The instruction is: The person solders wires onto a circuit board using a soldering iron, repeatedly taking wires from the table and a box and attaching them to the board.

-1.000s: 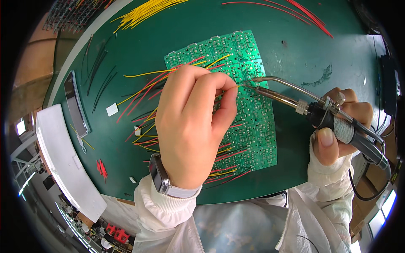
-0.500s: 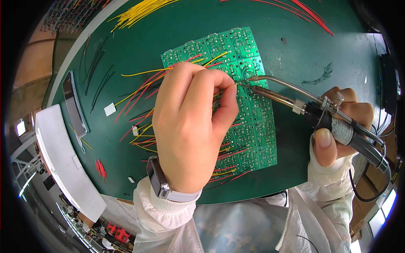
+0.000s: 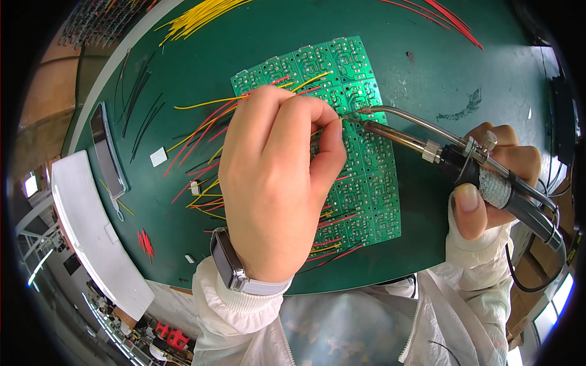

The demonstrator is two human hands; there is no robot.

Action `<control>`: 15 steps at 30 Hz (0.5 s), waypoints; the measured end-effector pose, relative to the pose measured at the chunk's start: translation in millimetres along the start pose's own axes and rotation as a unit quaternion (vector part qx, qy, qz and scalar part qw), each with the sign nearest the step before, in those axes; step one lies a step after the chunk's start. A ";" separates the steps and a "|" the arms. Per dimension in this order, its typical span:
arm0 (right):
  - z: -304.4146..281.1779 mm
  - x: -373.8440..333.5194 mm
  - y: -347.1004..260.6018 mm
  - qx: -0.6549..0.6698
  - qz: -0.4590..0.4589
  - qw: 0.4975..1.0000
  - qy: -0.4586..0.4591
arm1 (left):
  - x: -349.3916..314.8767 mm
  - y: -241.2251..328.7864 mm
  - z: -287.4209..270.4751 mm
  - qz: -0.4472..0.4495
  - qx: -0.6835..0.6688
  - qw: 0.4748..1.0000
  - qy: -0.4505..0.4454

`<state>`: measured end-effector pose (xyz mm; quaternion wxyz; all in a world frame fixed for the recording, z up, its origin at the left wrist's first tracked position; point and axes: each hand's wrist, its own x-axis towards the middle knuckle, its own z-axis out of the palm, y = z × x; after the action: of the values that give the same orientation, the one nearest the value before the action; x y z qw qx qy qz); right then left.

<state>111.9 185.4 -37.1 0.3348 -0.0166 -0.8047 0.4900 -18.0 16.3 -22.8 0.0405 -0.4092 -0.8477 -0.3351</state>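
A green circuit board panel (image 3: 381, 177) made of several repeated sections lies on the green work mat. Red, yellow and black wires stick out from its left part, some passing under my left hand (image 3: 278, 177). That hand is closed in a pinch over the board, with a thin yellow wire (image 3: 340, 120) at its fingertips; most of the wire is hidden. My right hand (image 3: 494, 177) grips a soldering iron (image 3: 448, 160) with a curved metal feed tube (image 3: 415, 119) clamped along it. The iron's tip meets the board area right beside the pinched wire end.
Yellow wires (image 3: 198, 18) lie in a bundle at the far left, red wires (image 3: 452, 21) at the far right. Black wires (image 3: 140, 91), a phone (image 3: 108, 149), tweezers (image 3: 116, 207) and short red pieces (image 3: 145, 244) lie on the left. A white curved panel (image 3: 97, 238) borders the table's left edge.
The board has shifted very slightly away from me, and my left hand has moved a little to the left. The soldering iron's tip is slightly higher, still close to the pinched wire.
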 end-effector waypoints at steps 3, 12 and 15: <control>4.1 -0.1 -1.4 0.017 0.009 1.000 0.012 | 0.2 0.1 -0.2 0.003 0.005 1.000 0.002; 2.4 0.5 -3.8 -0.001 -0.001 1.000 -0.015 | 1.5 2.2 0.6 0.019 0.032 0.999 0.006; 1.3 -2.0 -3.3 0.027 0.007 1.000 -0.006 | 1.0 2.4 1.2 0.019 0.038 0.999 0.008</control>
<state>113.7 182.0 -35.9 0.3268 -0.0101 -0.7931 0.5139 -16.7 18.7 -22.1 0.0687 -0.4207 -0.8516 -0.3051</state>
